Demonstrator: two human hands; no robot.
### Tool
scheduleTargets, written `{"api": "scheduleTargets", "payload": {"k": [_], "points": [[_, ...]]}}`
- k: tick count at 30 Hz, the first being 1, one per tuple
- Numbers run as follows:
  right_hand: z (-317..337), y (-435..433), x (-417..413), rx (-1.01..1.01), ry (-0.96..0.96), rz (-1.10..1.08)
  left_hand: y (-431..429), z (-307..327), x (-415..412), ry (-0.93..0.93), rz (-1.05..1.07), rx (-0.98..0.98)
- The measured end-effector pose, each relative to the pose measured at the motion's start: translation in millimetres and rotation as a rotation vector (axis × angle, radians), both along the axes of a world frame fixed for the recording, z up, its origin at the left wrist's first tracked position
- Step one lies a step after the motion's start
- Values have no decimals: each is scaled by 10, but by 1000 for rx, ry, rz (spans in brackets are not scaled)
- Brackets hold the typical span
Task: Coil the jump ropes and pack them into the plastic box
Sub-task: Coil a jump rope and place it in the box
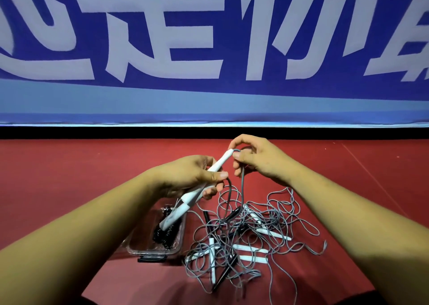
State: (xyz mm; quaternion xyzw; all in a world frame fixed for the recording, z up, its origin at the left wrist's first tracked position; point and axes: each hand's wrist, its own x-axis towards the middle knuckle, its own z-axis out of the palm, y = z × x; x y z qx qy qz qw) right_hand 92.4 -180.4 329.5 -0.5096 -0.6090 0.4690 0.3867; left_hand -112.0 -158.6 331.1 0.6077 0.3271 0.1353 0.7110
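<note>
Pinching the grey cord (242, 184) just where it leaves the tip of a white handle (220, 161), the fingers (239, 157) of the right hand (257, 163) look set to feed the line round for a coil. The left hand (185, 177) has thumb and fingers curled round that handle's middle, probably to keep it steady as a core for winding. A second white handle (176, 214) sticks out below the left palm toward the near left. Whether it is gripped together with the first is hidden by the hand.

The cord drops from the right hand into the tangled pile of jump ropes (250, 230), which lies on the red surface (69, 177) below the hands and to their right. White and black handles are caught in its loops. How many ropes it holds, and which strand belongs to the held handle, is too knotted to tell.

The plastic box (153, 250) sits to the pile's left, partly behind the left forearm. Something black and coiled (162, 232) lies inside it, not clear enough to name. A blue banner (209, 95) fills the far side.
</note>
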Motion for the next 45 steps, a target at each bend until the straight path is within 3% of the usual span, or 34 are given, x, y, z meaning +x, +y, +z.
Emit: {"api": "scheduleTargets", "payload": {"k": [5, 12, 16, 20, 22, 31, 37, 45], "points": [[-27, -45, -41, 12, -28, 79, 17, 22, -8, -36, 84, -18], [-95, -80, -180, -180, 225, 188, 46, 124, -34, -133, 165, -56], [-20, -39, -153, -76, 42, 137, 47, 112, -43, -143, 176, -102], [87, -25, -47, 152, -361, 100, 44, 110, -100, -44, 112, -117], [114, -37, 17, 158, -413, 83, 20, 111, -108, 5, 67, -131], [109, 5, 118, 198, -348, -9, -14, 149, -130, 102, -71, -150], [67, 89, 265, 240, -267, -172, 75, 77, -147, 24, -75, -253], [41, 100, 277, 211, -81, -196, 63, 136, -61, -8, 2, -262]]}}
